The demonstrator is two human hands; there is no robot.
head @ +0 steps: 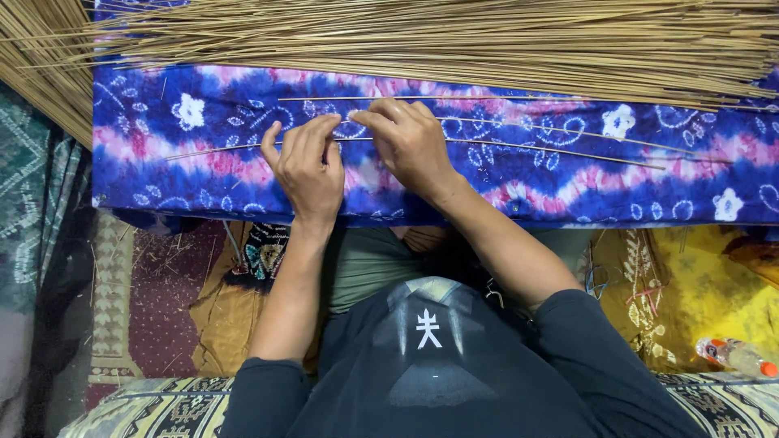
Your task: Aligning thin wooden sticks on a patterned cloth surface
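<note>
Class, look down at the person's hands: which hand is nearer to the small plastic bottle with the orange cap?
The right hand. It is on the bottle's side of the blue cloth, though far above it; the left hand lies farther away.

A big heap of thin tan reed sticks [454,36] lies along the far edge in front of me. By my right knee rests a clear plastic bottle with an orange cap [737,357] (on its side), on yellow patterned cloth [706,284].

The person wears a dark navy top [454,365] with sleeves pushed up above the elbows, a white angular mark at the top's chest centre; forearms bare.
</note>
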